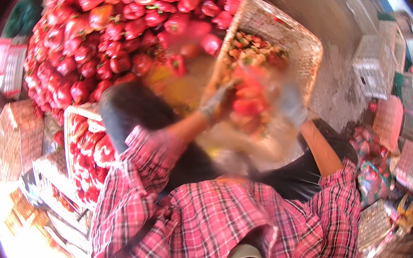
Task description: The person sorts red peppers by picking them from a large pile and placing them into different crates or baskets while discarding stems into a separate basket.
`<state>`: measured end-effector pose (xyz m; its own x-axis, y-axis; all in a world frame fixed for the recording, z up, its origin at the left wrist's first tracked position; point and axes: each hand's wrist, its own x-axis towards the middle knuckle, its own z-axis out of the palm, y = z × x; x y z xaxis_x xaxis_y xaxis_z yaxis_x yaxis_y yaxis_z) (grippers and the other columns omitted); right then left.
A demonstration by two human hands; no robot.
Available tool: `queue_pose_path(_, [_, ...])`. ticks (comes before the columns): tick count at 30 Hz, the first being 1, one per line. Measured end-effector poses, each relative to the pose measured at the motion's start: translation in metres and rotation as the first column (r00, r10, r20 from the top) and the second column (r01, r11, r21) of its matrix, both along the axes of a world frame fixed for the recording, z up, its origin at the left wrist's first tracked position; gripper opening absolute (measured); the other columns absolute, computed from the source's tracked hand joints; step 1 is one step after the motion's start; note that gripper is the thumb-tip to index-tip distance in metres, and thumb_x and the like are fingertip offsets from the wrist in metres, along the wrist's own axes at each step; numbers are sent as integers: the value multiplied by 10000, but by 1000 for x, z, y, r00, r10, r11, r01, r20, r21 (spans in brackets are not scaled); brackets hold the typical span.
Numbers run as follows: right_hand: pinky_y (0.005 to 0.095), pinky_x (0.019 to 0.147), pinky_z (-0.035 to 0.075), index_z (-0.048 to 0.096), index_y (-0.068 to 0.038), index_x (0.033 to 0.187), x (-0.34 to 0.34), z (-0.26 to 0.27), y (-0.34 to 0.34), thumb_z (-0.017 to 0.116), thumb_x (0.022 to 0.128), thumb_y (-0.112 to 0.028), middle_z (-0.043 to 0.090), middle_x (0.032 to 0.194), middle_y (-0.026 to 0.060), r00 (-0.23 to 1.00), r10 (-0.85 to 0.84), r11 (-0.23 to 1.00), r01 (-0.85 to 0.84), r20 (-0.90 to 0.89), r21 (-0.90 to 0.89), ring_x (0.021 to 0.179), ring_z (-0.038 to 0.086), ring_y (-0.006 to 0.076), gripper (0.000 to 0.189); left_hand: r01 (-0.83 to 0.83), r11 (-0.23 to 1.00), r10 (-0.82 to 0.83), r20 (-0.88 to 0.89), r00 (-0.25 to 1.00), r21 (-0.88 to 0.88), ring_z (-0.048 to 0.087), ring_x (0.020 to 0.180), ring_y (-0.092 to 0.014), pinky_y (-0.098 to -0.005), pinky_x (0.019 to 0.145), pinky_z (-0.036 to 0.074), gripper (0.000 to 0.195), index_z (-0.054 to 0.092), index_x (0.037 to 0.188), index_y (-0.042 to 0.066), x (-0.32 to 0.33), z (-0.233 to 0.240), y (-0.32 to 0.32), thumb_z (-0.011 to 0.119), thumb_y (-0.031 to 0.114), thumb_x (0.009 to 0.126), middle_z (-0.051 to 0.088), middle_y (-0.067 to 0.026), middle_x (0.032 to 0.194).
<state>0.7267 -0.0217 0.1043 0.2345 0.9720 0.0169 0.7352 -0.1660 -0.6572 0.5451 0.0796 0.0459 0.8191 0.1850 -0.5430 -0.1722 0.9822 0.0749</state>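
Both hands wear greyish gloves and are blurred by motion over the near part of a tilted wicker basket (289,18). My left hand (220,101) reaches in from the left, its fingers beside a smeared red shape (249,94) that looks like one or more red peppers. On the right side of that shape is my right hand (291,101); its fingers are too blurred to read. Whether either hand grips the red shape cannot be told. Small pale and reddish pieces, seemingly pepper cores (255,52), lie in the basket.
A large heap of red bell peppers (117,36) lies ahead and to the left. At my left knee stands a basket of red peppers (92,152). A loose red pepper piece (176,65) is on the wet floor. Crates (375,66) and filled bags (374,179) stand at the right.
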Motion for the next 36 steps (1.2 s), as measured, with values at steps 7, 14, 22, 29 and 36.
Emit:
queue_pose_path(7, [273, 662, 513, 655, -12, 1185, -43, -42, -25, 613, 894, -96, 691, 1099, 79, 823, -16, 982, 121, -568, 148, 753, 622, 127, 305, 186, -304, 81, -169, 982, 934, 647, 1023, -336, -401, 866, 524, 413, 670, 1077, 66, -24, -76, 2, 708, -12, 673, 693, -168, 1033])
queue_pose_path(14, [259, 364, 301, 615, -54, 1277, -27, -45, -49, 528, 988, -243, 484, 621, -25, 417, -340, 895, 419, -843, -154, 430, 375, 70, 356, -623, 503, 661, 198, 724, 599, 666, 979, -248, -344, 846, 555, 358, 598, 1195, 42, -180, 130, 85, 664, 15, 845, 674, -130, 1105])
queue_pose_path(22, [286, 334, 224, 583, -67, 1330, 9, -149, -63, 483, 1023, -296, 342, 499, -38, 464, -601, 789, 474, -650, -392, 352, 251, 101, 396, 467, -243, 968, 182, 172, 850, 653, 952, -264, -373, 836, 529, 360, 582, 1208, 61, -468, 171, 27, 677, 126, 867, 669, -145, 1052])
queue_pose_path(29, [292, 351, 236, 580, -57, 1328, -8, -146, -46, 483, 1026, -262, 376, 519, -20, 526, -650, 759, 488, -548, -431, 366, 269, 108, 378, 960, 269, 411, -892, -189, -80, 576, 1135, -346, -456, 1020, 431, 473, 592, 1193, 95, -503, -45, -33, 695, 368, 822, 633, -167, 1121])
queue_pose_path(36, [298, 368, 247, 577, -47, 1325, -11, -151, -48, 484, 1028, -229, 410, 539, -2, 509, -686, 725, 535, -520, -434, 380, 287, 114, 361, 990, -104, 573, -808, 135, 92, 508, 1217, -393, -511, 1029, 387, 588, 628, 1149, 72, -512, -18, -27, 686, 534, 790, 585, -195, 1260])
